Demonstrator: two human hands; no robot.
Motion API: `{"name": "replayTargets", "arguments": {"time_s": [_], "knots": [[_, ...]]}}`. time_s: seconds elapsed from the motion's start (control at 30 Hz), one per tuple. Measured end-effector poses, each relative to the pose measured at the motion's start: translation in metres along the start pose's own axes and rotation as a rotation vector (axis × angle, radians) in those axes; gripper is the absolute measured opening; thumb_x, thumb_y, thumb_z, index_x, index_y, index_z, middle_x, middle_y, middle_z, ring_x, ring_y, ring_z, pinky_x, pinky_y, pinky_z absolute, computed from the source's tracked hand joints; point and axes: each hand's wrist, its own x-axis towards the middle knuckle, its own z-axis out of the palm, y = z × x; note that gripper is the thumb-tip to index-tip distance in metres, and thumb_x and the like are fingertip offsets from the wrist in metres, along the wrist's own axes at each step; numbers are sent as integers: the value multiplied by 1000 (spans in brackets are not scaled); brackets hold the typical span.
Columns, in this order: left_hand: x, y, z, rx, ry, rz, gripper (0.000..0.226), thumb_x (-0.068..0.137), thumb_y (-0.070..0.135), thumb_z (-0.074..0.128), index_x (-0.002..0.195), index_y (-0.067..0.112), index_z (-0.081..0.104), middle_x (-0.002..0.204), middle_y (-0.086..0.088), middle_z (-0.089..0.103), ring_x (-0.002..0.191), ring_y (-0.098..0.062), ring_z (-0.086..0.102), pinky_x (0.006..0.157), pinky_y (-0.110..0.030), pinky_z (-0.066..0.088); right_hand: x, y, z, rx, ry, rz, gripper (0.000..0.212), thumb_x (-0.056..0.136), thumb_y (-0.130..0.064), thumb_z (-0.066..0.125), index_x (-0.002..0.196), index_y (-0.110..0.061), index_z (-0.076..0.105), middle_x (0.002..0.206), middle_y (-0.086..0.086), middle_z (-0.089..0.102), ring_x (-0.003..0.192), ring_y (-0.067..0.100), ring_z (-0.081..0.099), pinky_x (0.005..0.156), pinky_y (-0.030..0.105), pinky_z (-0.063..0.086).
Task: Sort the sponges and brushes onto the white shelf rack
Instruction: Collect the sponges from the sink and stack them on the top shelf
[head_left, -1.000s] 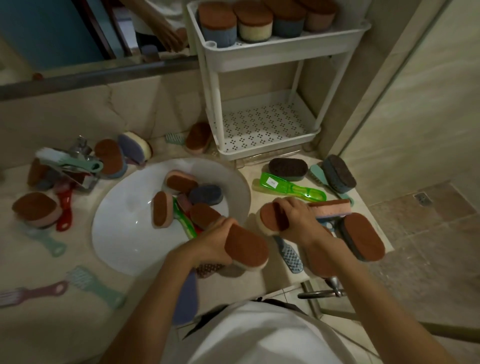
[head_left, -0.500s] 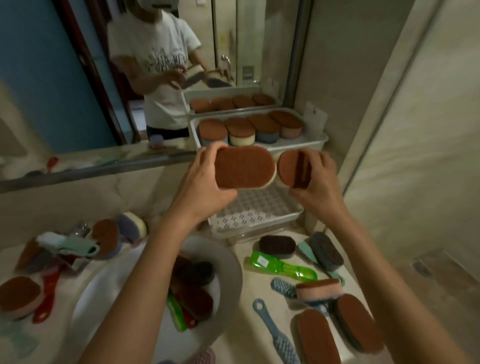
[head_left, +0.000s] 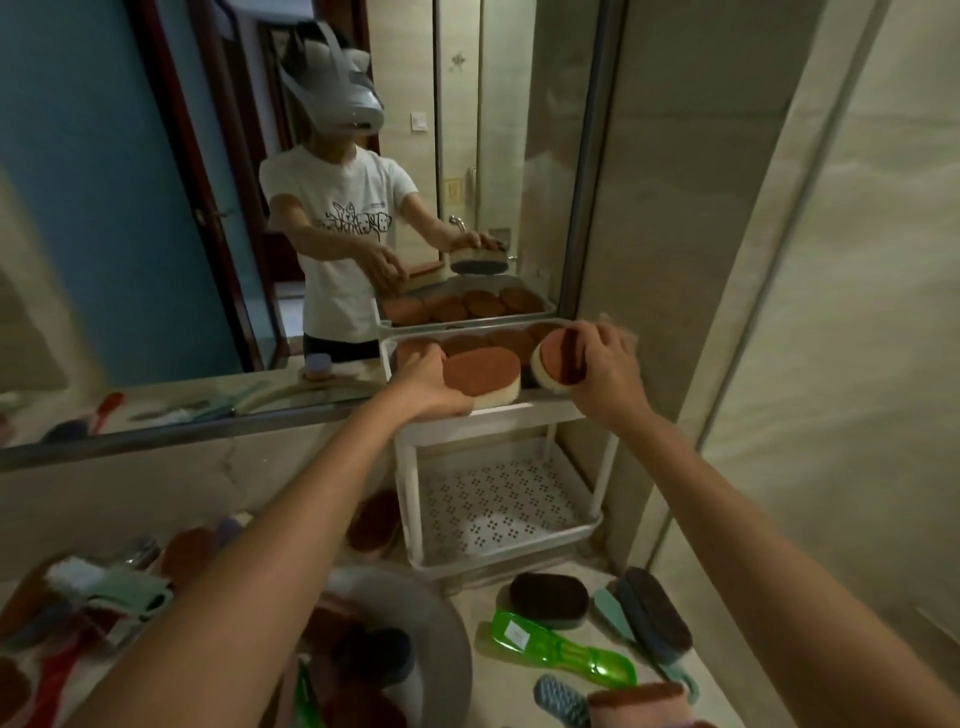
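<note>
Oval sponge (head_left: 482, 375): brown scrub face up, at the white shelf rack's (head_left: 491, 415) top tray front edge.
Left hand (head_left: 428, 382): fingers wrapped around that sponge's left end.
Second sponge (head_left: 558, 361): tilted, just right of the first.
Right hand (head_left: 605, 366): fingers curled over it.
Lower shelf (head_left: 498, 506): perforated.

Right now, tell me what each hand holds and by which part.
Left hand grips an oval brown-topped sponge by its left end; right hand grips a tilted sponge by its right end.
</note>
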Motion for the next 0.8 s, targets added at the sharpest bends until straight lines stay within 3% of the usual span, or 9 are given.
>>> {"name": "replayTargets", "arguments": {"time_s": [0.2,0.4,0.57,0.73,0.8], "knots": [[4,1,-6,3,-159,-74,70,74,27,64,135,11,33,115,-7,45,91,-20,51,72,-32,45,13,-4,7,-16,-164,19,63,80,-16,62,136,-16,34,142,14,34,133,34,28,111,46,28],[3,1,-1,86,-158,-31,77,82,36,59,147,15,24,149,-10,32,130,-25,40,95,-29,39,22,1,11,-102,-360,60,65,84,-26,59,141,-19,28,149,13,26,140,33,17,115,48,20],[-1,0,7,138,-122,-2,74,81,48,56,146,24,30,153,-11,22,141,-30,23,113,-37,30,15,7,17,-145,-458,70,75,84,-23,55,147,-24,15,156,10,12,145,32,3,117,49,11],[-7,4,16,156,-56,45,66,83,46,57,143,28,36,148,-9,30,139,-31,23,111,-39,28,2,7,27,-112,-369,-73,68,75,-18,60,139,-29,37,146,9,36,135,32,32,113,48,23],[-8,5,18,164,-33,59,65,83,45,57,142,28,37,147,-9,32,137,-32,26,110,-38,30,-2,7,30,-115,-312,-87,65,75,-17,60,136,-29,42,143,7,41,133,30,35,113,47,25]]}}
